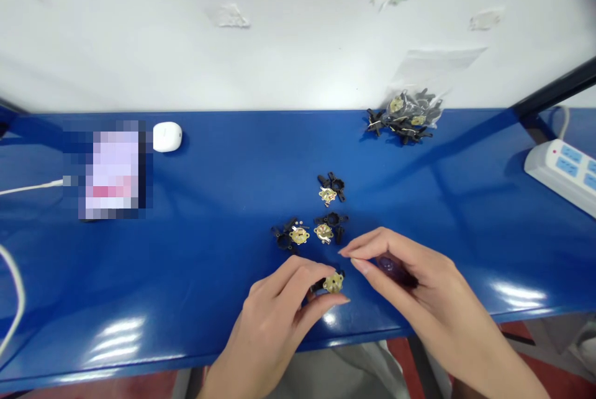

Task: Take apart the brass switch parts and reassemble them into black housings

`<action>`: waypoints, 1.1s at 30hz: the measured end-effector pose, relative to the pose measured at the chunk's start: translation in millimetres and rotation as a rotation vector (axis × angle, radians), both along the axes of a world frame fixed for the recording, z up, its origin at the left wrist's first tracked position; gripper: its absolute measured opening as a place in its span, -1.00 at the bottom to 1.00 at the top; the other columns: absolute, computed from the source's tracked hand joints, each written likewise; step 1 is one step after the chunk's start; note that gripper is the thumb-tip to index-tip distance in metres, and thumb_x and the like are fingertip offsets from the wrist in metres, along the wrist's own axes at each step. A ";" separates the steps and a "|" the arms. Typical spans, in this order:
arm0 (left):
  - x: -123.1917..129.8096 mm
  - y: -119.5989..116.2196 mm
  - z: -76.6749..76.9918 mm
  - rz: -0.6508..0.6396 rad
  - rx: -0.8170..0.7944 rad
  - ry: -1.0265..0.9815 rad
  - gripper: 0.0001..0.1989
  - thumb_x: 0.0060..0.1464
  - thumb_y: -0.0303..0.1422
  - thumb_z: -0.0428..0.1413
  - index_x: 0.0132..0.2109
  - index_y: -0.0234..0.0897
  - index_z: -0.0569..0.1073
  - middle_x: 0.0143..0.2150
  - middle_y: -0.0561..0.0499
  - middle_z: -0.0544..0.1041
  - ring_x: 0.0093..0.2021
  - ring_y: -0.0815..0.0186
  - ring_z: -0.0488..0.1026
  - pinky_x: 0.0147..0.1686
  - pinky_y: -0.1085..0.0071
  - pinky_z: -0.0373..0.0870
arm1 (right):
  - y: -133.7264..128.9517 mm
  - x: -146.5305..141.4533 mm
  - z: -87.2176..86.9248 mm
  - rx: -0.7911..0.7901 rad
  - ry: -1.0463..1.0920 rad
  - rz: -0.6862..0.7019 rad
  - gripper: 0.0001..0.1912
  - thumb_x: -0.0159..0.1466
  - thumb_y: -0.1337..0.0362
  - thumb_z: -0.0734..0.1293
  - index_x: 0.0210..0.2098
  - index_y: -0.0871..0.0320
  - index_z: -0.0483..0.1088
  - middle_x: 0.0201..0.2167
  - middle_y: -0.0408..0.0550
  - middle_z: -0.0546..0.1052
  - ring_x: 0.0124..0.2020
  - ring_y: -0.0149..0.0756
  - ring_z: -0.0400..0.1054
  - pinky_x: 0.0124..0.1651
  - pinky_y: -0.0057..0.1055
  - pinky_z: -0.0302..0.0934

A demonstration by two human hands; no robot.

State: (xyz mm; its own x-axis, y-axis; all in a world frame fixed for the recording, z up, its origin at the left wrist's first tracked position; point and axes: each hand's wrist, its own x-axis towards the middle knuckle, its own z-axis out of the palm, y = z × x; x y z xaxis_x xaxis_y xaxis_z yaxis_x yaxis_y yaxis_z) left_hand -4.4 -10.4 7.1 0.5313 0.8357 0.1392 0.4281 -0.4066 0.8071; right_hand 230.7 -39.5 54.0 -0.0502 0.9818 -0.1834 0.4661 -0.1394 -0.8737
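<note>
Between the thumb and fingers of my left hand [284, 306] is a small black plastic part with a round brass-coloured plate [333, 283] facing up, near the table's front edge. Just to the right, my right hand [419, 281] is closed, its thumb and index fingertips close together. A dark purple tool handle [393, 268] lies in its palm; the tool's kind cannot be made out. Anything tiny at those fingertips is too small to see. Beyond the hands lie three small groups of parts, each with a brass plate [299, 236] and a black ring-shaped piece [333, 219].
On the blue table [223, 182], a clear bag [421, 107] of black and brass parts lies at the back right. A white power strip [565, 169] is far right. At left are a blurred-out phone [114, 169], a white earbud case [167, 137] and a white cable [32, 189].
</note>
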 end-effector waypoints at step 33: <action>1.4 2.3 -2.7 -0.020 0.021 -0.038 -0.84 0.48 -0.24 0.25 0.11 -0.16 0.57 -0.17 0.09 0.64 -0.47 0.42 0.44 -0.42 0.43 0.42 | 143.8 -28.0 -16.7 0.408 -0.454 0.410 -0.87 0.54 0.33 0.41 -0.15 0.13 0.62 -0.13 -0.04 0.67 -0.17 -0.25 0.55 -0.10 -0.30 0.30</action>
State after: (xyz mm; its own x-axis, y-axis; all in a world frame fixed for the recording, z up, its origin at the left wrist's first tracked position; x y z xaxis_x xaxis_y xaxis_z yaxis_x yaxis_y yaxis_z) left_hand -3.0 -8.1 4.4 0.5416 0.8218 0.1771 0.3894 -0.4319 0.8135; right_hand 202.8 104.2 37.3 -0.4337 0.8952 0.1027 0.7391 0.4186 -0.5277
